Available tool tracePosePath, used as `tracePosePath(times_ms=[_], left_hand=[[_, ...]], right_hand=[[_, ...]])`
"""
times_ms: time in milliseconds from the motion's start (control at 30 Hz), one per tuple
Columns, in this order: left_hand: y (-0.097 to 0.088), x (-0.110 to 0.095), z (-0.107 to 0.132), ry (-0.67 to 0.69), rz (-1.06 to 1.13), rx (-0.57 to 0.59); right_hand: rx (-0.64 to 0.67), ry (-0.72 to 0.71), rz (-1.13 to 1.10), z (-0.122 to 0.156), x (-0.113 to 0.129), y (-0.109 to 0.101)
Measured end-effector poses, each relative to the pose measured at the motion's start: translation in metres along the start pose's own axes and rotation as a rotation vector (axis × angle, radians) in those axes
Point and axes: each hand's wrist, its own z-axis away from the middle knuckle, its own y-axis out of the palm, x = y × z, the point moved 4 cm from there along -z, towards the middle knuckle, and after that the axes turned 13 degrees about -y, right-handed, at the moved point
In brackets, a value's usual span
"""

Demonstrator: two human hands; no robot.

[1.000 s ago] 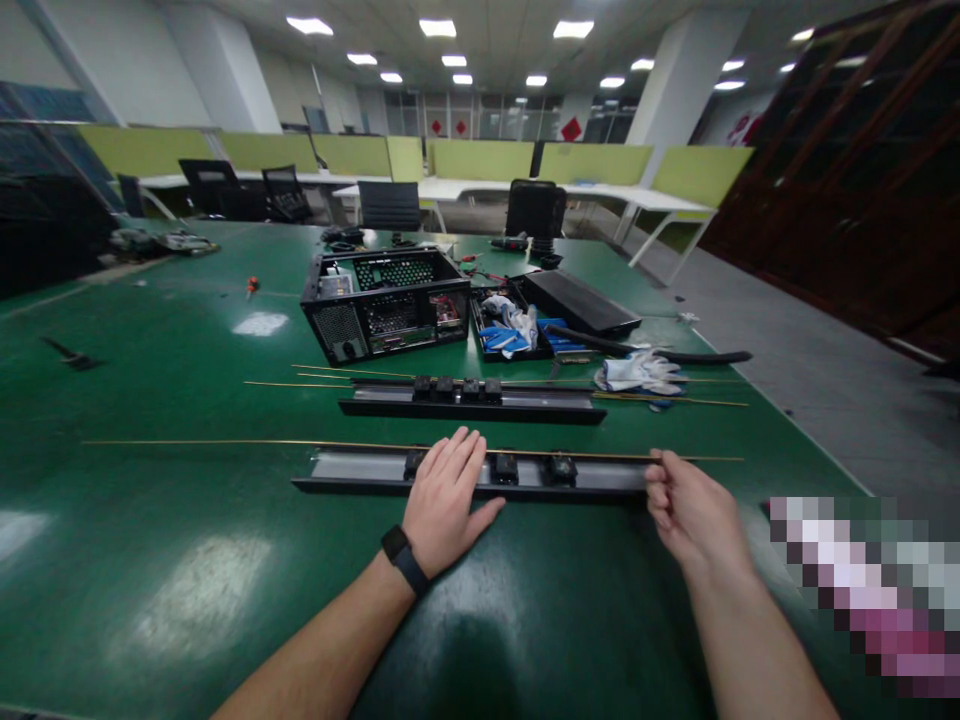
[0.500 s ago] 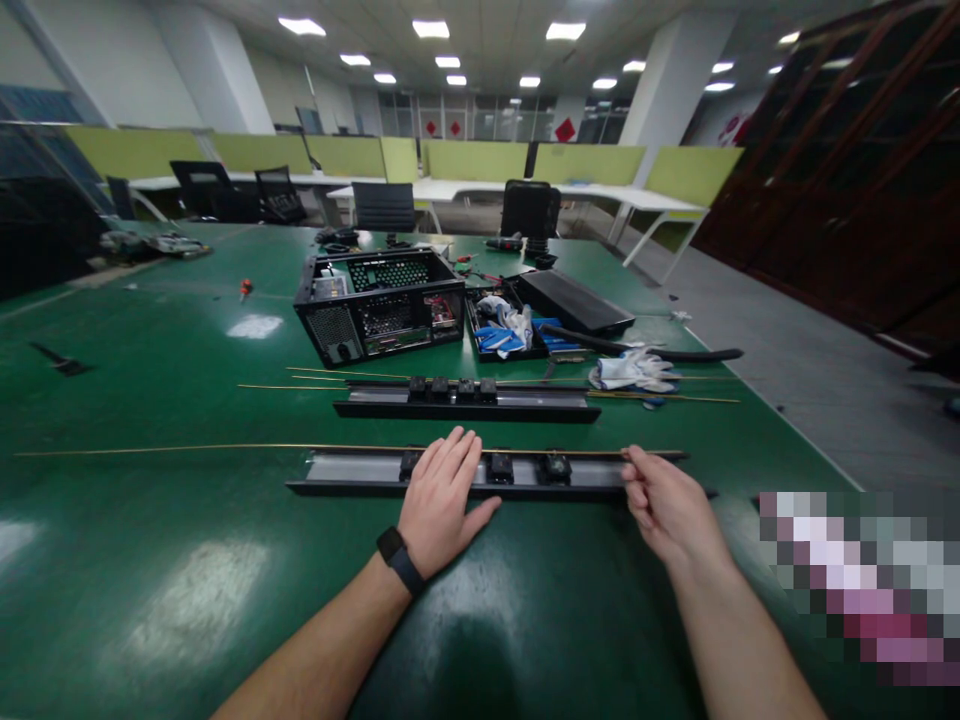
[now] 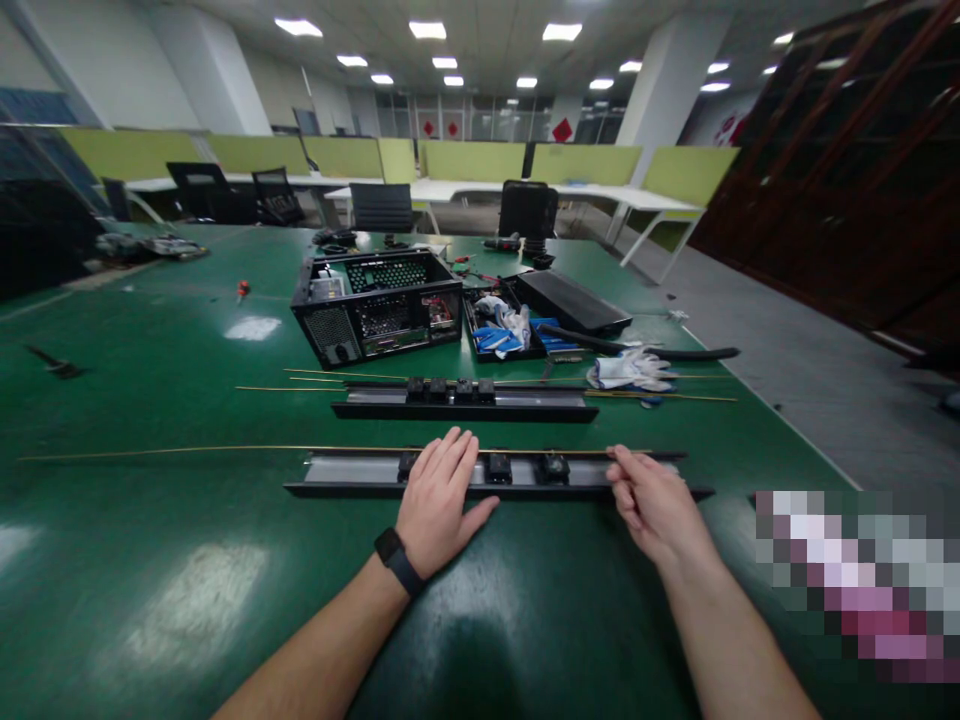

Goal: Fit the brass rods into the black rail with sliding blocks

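A long black rail [image 3: 341, 490] with a pale inner channel lies across the green table in front of me. Several small black blocks sit in it, among them one block [image 3: 553, 467] right of centre. Along its far edge runs a thin brass-coloured rod [image 3: 187, 450], which sticks out far to the left. My left hand [image 3: 441, 495] rests flat over the rail, fingers straight and together, partly covering a block. Near the rail's right end, my right hand [image 3: 651, 500] pinches the rod between thumb and forefinger.
Behind lies a second rail [image 3: 517, 411] holding several blocks, with more thin rods beside it. Farther back stand an open computer case [image 3: 337, 325], a black tray of gloves [image 3: 504, 328], a black panel [image 3: 574, 300] and a white glove [image 3: 634, 370].
My right hand has shifted slightly left along the rail, still pinching at the rod. My left hand has stayed in place over the rail.
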Motion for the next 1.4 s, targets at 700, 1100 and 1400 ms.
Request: tracePosePath(times_ms=[700, 1100, 1400], left_hand=[[0.000, 0.000, 0.000, 0.006, 0.011, 0.003], [0.000, 0.000, 0.000, 0.006, 0.000, 0.002], [-0.001, -0.001, -0.001, 0.013, 0.000, 0.005]], right_hand=[[-0.077, -0.009, 0.005, 0.005, 0.007, 0.002], [0.070, -0.012, 0.076, 0.012, -0.001, 0.017], [0.140, 0.009, 0.057, 0.019, -0.006, 0.033]])
